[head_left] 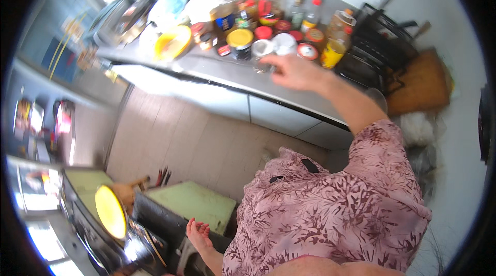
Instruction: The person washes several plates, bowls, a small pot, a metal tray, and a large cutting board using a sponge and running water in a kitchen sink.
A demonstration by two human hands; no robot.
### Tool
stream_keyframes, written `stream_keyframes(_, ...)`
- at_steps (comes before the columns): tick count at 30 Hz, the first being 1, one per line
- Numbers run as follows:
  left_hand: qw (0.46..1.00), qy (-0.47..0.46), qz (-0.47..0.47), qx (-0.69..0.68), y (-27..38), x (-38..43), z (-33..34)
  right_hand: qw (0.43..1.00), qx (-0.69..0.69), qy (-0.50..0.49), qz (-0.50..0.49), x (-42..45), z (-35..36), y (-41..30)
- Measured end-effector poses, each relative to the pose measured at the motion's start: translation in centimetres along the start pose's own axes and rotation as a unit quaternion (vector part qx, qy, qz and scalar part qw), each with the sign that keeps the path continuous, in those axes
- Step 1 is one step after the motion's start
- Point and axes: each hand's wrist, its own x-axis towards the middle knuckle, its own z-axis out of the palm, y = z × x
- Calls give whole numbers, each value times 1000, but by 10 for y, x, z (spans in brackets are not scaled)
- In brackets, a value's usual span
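Observation:
My right hand (296, 72) reaches over the counter. Its index finger lies at the side of a clear jar with a whitish top (262, 48), just below the rim. Blur hides whether the fingers grip the jar. Beside it stand a yellow-lidded jar (240, 38), a white-lidded jar (285, 43) and a jar with a red and white lid (307, 51). A bottle with a yellow label (333, 53) is to the right of them. My left hand (199, 233) hangs at the lower left, palm up, fingers loosely curled, holding nothing, near a green-topped cabinet (193, 202).
A yellow bowl (173, 42) sits on the grey counter (209, 70), with several sauce bottles (271, 4) behind the jars. At the right are a black rack (372, 43) and a wooden board (420, 82). A round yellow object (111, 212) stands near the stove side at lower left.

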Motion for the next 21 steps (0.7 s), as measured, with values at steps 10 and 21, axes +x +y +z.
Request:
stream_keyframes(10, 953, -278, 24, 115, 92, 90, 202, 800, -461, 143, 357, -172, -235, 68)
stream_keyframes(21, 785, -512, 53, 344, 126, 66, 379, 734, -517, 160, 410, -213, -252, 120)
